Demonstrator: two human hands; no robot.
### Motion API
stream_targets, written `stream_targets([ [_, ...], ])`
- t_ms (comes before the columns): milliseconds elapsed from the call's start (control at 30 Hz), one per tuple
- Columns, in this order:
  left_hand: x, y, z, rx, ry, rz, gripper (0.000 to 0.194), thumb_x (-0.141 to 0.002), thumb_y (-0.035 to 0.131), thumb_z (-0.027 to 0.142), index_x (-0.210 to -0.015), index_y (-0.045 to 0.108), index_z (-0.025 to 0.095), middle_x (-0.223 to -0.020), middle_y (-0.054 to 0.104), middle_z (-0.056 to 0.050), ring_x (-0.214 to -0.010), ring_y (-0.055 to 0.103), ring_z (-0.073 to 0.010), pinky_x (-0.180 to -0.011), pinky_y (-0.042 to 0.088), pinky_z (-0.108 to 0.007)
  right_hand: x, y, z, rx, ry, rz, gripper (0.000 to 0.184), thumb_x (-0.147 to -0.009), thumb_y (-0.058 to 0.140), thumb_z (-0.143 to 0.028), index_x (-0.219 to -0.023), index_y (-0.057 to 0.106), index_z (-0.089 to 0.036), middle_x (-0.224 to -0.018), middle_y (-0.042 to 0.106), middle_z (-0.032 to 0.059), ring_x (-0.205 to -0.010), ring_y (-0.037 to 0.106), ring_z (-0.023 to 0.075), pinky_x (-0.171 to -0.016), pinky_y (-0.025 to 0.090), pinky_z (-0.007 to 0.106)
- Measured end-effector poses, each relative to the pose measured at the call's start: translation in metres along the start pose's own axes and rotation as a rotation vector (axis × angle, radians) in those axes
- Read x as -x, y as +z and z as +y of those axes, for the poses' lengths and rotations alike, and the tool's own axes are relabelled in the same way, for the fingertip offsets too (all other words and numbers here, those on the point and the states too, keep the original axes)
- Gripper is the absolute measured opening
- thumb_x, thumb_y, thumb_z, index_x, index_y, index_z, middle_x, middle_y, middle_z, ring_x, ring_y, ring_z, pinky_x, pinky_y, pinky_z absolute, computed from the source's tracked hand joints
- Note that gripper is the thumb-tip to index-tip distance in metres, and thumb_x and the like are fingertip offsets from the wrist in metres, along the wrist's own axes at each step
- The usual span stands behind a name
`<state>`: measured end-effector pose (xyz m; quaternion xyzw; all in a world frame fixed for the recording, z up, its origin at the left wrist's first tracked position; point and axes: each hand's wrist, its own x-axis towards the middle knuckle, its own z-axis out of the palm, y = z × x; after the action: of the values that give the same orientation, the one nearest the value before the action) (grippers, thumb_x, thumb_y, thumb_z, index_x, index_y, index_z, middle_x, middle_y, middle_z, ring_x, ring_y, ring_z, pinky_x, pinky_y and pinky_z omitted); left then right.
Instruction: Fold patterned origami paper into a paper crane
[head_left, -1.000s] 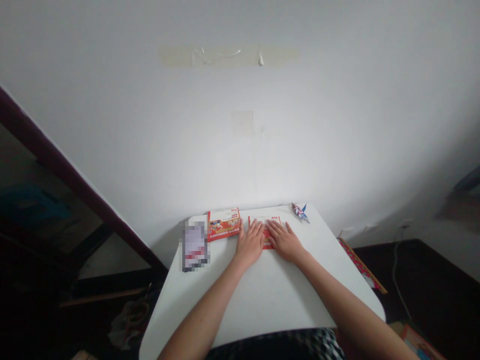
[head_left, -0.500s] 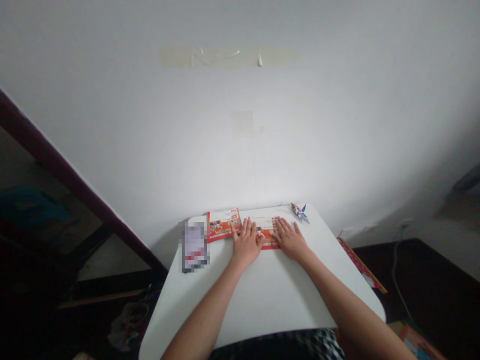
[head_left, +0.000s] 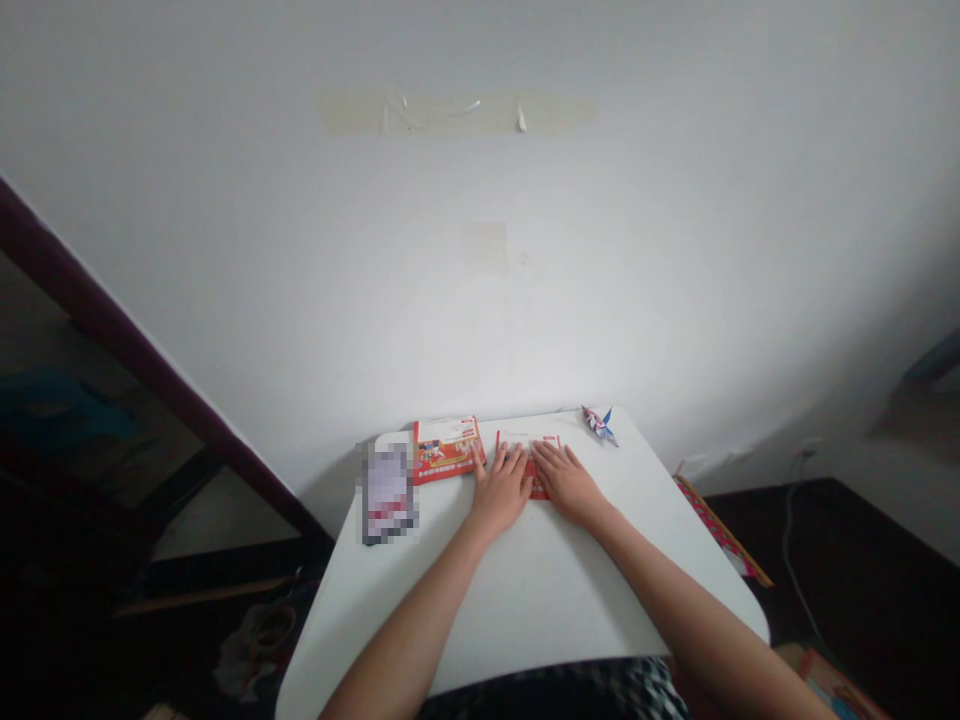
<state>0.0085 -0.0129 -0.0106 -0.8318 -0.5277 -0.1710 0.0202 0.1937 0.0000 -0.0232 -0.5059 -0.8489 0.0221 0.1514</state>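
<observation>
A red-and-white printed paper sheet (head_left: 551,440) lies on the white table, partly covered by both hands. My left hand (head_left: 502,488) rests flat on its left part with the fingers apart. Over its right part lies my right hand (head_left: 570,483), fingers stretched out and palm down. The two hands are close together, with a narrow strip of red print showing between them. To the left, a similar red-and-white printed stack of paper (head_left: 446,455) lies near my left thumb. A folded paper crane (head_left: 600,425) sits beyond my right hand at the far right corner.
A phone-like object (head_left: 388,495), blurred by pixels, lies at the left edge of the white table (head_left: 547,600). The wall (head_left: 480,330) stands right behind the table. A dark-framed panel (head_left: 150,340) leans at the left. A cable (head_left: 791,540) hangs at the right.
My right hand has slid left across the sheet, closer to my left hand. My left hand has shifted slightly to the right, uncovering more of the left stack.
</observation>
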Motion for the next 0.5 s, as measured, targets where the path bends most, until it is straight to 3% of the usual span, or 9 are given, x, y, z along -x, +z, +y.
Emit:
stream_targets([
  [233,0.002,0.004,-0.004,-0.029,-0.095,-0.089,0.059,-0.105,0.027,0.055,-0.16,0.035,0.037,-0.167,0.038,0.0,-0.158,0.026,-0.0313,-0.122,-0.003,-0.078,0.004,-0.01,-0.001,0.075,0.087,-0.049,0.058,-0.108,0.025,-0.04,-0.162,0.033,-0.02,-0.168,0.028,0.0101,-0.158,0.027,0.0249,-0.126,0.021,0.06],
  [500,0.003,0.001,-0.008,-0.032,-0.177,-0.089,0.059,-0.105,0.027,0.054,-0.161,0.033,0.038,-0.167,0.036,0.0,-0.159,0.024,-0.0321,-0.122,-0.007,-0.077,0.006,-0.016,0.003,0.08,0.171,-0.058,0.066,-0.106,0.029,-0.052,-0.164,0.026,-0.021,-0.169,0.024,0.0096,-0.158,0.025,0.0258,-0.127,0.019,0.06],
])
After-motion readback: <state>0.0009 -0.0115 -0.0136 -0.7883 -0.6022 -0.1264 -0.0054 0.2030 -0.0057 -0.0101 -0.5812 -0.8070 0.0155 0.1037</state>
